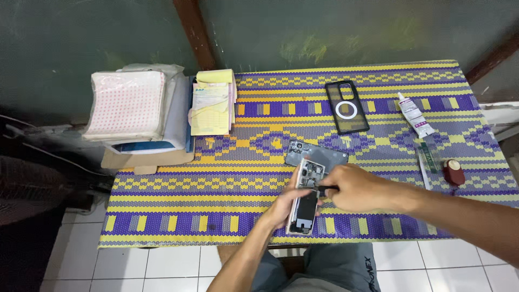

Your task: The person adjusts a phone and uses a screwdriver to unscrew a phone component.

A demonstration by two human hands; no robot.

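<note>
An opened smartphone [306,201] lies near the front edge of the table, its insides and black battery showing. My left hand [285,204] grips it along its left side. My right hand [354,187] holds a small black tool [326,189] whose tip touches the phone's upper part. The phone's grey back cover [319,153] lies just behind it on the mat.
A purple and yellow woven mat [216,184] covers the table. A black phone case [347,106] with a white ring, a white glue tube [415,114], a flat green-printed strip [427,160] and a small dark red object [453,172] lie right. Paper stacks [132,108] and a receipt pad [212,103] sit left.
</note>
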